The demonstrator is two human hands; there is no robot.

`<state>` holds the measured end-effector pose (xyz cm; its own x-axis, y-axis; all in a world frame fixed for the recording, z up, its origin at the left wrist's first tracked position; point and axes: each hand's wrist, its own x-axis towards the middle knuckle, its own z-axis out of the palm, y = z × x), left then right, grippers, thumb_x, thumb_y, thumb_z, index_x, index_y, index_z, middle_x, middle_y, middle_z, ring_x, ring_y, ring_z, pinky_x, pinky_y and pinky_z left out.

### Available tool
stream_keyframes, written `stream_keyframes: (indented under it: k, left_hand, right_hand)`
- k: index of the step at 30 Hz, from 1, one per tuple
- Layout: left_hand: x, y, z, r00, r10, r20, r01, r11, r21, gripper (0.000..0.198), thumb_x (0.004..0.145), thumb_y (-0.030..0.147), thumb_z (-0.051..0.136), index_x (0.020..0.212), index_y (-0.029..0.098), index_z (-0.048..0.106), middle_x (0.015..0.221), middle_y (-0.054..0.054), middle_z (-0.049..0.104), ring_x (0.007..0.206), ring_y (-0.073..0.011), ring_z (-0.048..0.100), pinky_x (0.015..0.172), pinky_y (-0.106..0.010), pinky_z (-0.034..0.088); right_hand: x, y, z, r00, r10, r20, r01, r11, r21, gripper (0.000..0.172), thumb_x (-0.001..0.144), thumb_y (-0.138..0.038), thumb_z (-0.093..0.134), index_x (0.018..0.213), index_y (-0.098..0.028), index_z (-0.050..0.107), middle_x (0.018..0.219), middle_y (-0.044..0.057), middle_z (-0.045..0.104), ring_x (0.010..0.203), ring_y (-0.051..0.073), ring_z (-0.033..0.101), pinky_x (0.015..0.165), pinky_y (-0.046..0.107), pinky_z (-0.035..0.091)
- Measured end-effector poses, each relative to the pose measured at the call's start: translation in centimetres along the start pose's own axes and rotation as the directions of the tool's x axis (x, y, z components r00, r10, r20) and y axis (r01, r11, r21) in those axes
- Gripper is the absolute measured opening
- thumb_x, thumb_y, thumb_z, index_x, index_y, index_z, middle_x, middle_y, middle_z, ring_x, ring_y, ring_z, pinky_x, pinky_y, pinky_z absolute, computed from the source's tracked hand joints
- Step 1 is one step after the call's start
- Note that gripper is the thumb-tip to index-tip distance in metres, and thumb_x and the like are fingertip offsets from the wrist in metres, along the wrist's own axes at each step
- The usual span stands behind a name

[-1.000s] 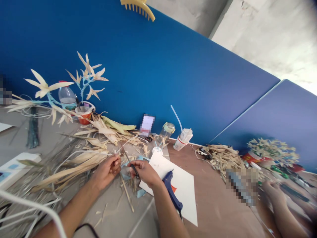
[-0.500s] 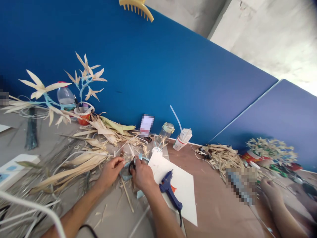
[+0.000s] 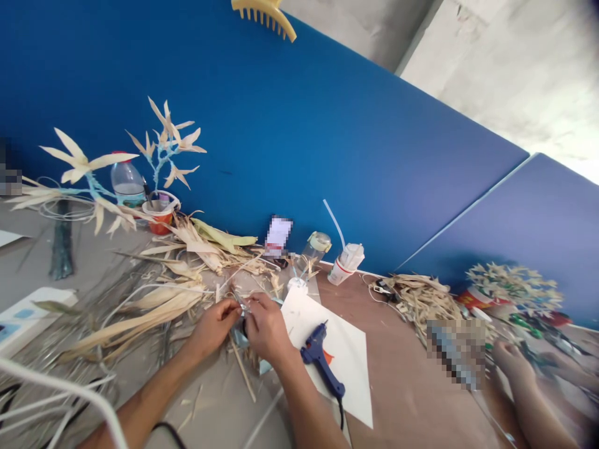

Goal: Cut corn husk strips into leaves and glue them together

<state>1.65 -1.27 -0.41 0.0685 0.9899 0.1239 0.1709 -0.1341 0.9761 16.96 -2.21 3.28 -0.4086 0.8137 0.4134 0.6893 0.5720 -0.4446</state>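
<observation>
My left hand point(image 3: 216, 325) is closed in a pinch over the table, its fingertips against a small pale piece too fine to name. My right hand point(image 3: 267, 325) is closed right beside it, the fingertips of both hands nearly meeting. Dark handles of what look like scissors point(image 3: 244, 324) show at my right palm, mostly hidden by the fingers. Under the hands lie light-blue scraps and thin straw bits. Dry corn husks point(image 3: 154, 315) spread to the left of my left hand. A white sheet point(image 3: 353, 349) with a blue glue gun point(image 3: 322, 362) on it lies right of my right hand.
Husk flowers on blue stems point(image 3: 163, 153) stand in a red cup point(image 3: 160, 221) at the back left. A phone point(image 3: 277, 236), a clear jar point(image 3: 317, 246) and a paper cup point(image 3: 342, 268) line the blue partition point(image 3: 299, 137). Another person's hand point(image 3: 513, 363) is at right.
My hands have come together, the fingertips closing the gap between them. My right hand has turned over the dark handles, hiding more of them. The other person's hands have shifted slightly.
</observation>
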Motion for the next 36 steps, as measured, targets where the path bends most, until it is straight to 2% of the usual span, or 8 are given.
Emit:
stream_keyframes:
  k: [9, 11, 14, 16, 19, 25, 29, 36]
  left_hand:
    - [-0.1, 0.6, -0.2, 0.993, -0.113, 0.043, 0.118, 0.976, -0.182, 0.024, 0.073, 0.042, 0.068, 0.074, 0.018, 0.069, 0.064, 0.000, 0.060, 0.061, -0.0161, 0.051, 0.060, -0.027, 0.040]
    - [-0.2, 1.1, -0.4, 0.977, -0.203, 0.066, 0.213, 0.910, -0.356, 0.030, 0.072, 0.045, 0.070, 0.083, 0.017, 0.071, 0.063, 0.002, 0.055, 0.053, -0.0114, 0.043, 0.052, -0.024, 0.035]
    - [-0.5, 1.9, -0.6, 0.956, -0.243, 0.166, 0.292, 0.706, -0.646, 0.041, 0.074, 0.046, 0.070, 0.101, 0.015, 0.072, 0.073, 0.000, 0.057, 0.053, -0.0079, 0.040, 0.052, -0.022, 0.036]
    - [-0.6, 2.2, -0.7, 0.943, -0.236, 0.233, 0.331, 0.598, -0.730, 0.041, 0.073, 0.040, 0.073, 0.102, 0.011, 0.073, 0.079, -0.003, 0.058, 0.055, -0.0067, 0.041, 0.054, -0.021, 0.039]
    - [-0.6, 2.3, -0.8, 0.919, -0.259, 0.296, 0.392, 0.534, -0.749, 0.032, 0.071, 0.025, 0.077, 0.099, 0.009, 0.074, 0.073, -0.002, 0.056, 0.050, -0.0031, 0.036, 0.050, -0.018, 0.036]
    - [-0.9, 2.3, -0.5, 0.904, -0.283, 0.320, 0.422, 0.482, -0.767, 0.039, 0.072, 0.012, 0.076, 0.110, 0.018, 0.068, 0.060, 0.004, 0.051, 0.045, -0.0014, 0.034, 0.045, -0.013, 0.028]
    - [-0.8, 2.3, -0.1, 0.902, -0.301, 0.310, 0.427, 0.505, -0.750, 0.029, 0.067, 0.016, 0.080, 0.095, 0.015, 0.069, 0.059, 0.005, 0.052, 0.043, -0.0008, 0.033, 0.044, -0.013, 0.029]
    - [-0.3, 1.6, -0.4, 0.939, -0.310, 0.146, 0.316, 0.618, -0.720, 0.036, 0.061, 0.031, 0.084, 0.088, 0.011, 0.070, 0.055, 0.007, 0.050, 0.042, -0.0007, 0.030, 0.043, -0.015, 0.026]
  right_hand:
    - [0.2, 0.6, 0.9, 0.955, 0.281, -0.091, -0.255, 0.941, 0.224, 0.016, 0.083, -0.016, 0.050, 0.081, -0.017, 0.066, 0.076, 0.006, 0.065, 0.074, 0.018, 0.057, 0.071, 0.029, 0.042]
    - [0.5, 0.8, 0.6, 0.889, 0.454, -0.050, -0.374, 0.785, 0.494, 0.012, 0.080, -0.021, 0.052, 0.076, -0.018, 0.063, 0.067, 0.001, 0.061, 0.064, 0.015, 0.053, 0.063, 0.026, 0.039]
    - [0.8, 0.9, 0.3, 0.805, 0.570, 0.163, -0.412, 0.341, 0.845, 0.014, 0.074, -0.030, 0.060, 0.069, -0.018, 0.058, 0.057, -0.003, 0.055, 0.049, 0.009, 0.041, 0.051, 0.022, 0.032]
    - [1.0, 0.9, 0.2, 0.787, 0.558, 0.264, -0.377, 0.096, 0.921, 0.020, 0.068, -0.034, 0.069, 0.067, -0.017, 0.058, 0.055, -0.004, 0.055, 0.045, 0.007, 0.039, 0.049, 0.021, 0.029]
    - [1.1, 0.6, 0.3, 0.772, 0.534, 0.344, -0.359, -0.080, 0.930, 0.027, 0.059, -0.033, 0.078, 0.065, -0.016, 0.059, 0.053, -0.004, 0.056, 0.044, 0.006, 0.040, 0.047, 0.019, 0.028]
    - [0.9, 0.0, 1.7, 0.743, 0.518, 0.424, -0.404, -0.158, 0.901, 0.028, 0.056, -0.033, 0.081, 0.064, -0.014, 0.062, 0.051, -0.003, 0.057, 0.040, 0.004, 0.040, 0.043, 0.018, 0.027]
    - [0.8, 0.0, 2.4, 0.722, 0.545, 0.426, -0.432, -0.125, 0.893, 0.028, 0.056, -0.033, 0.080, 0.063, -0.014, 0.061, 0.047, -0.004, 0.055, 0.037, 0.004, 0.037, 0.041, 0.018, 0.024]
    - [1.0, 0.2, 1.6, 0.738, 0.580, 0.345, -0.373, -0.075, 0.925, 0.026, 0.055, -0.033, 0.078, 0.061, -0.015, 0.060, 0.044, -0.006, 0.050, 0.038, 0.005, 0.035, 0.042, 0.019, 0.024]
